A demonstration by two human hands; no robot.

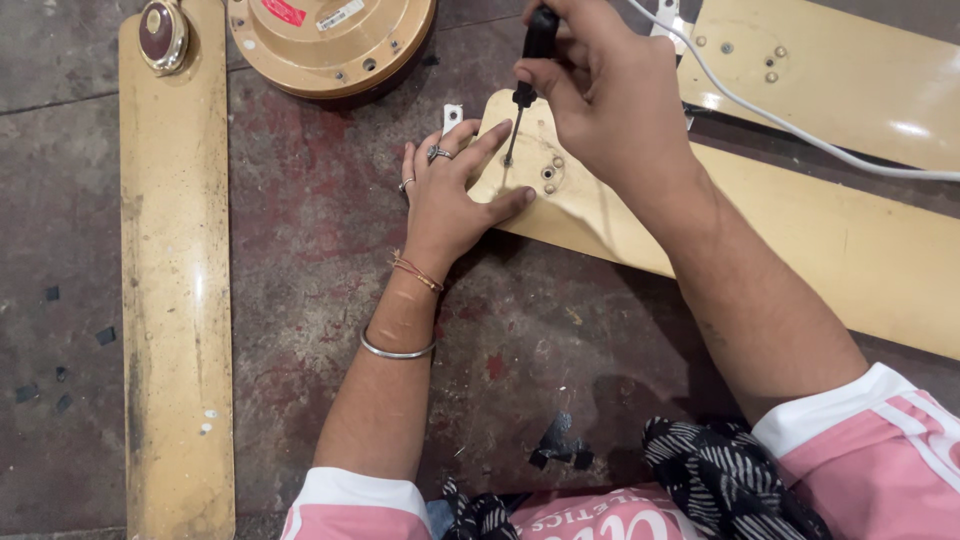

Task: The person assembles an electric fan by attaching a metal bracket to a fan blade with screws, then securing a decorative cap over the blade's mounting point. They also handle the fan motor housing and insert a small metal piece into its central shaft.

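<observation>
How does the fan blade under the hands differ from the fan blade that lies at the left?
The blade under the hands lies slanted across the floor; the left blade runs straight up the picture. The left hand presses the first one while the right hand holds a screwdriver to its end; nobody touches the left blade. The left blade looks dirtier and more stained. Both are long, flat and cream-yellow.

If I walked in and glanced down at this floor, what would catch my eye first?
Most striking is the right hand at top centre, gripping a black-handled screwdriver with its tip down on the rounded end of a cream-yellow metal fan blade. The left hand, wearing rings, presses flat on that end beside it. A second long cream-yellow fan blade lies along the left, with the round golden fan motor housing above.
</observation>
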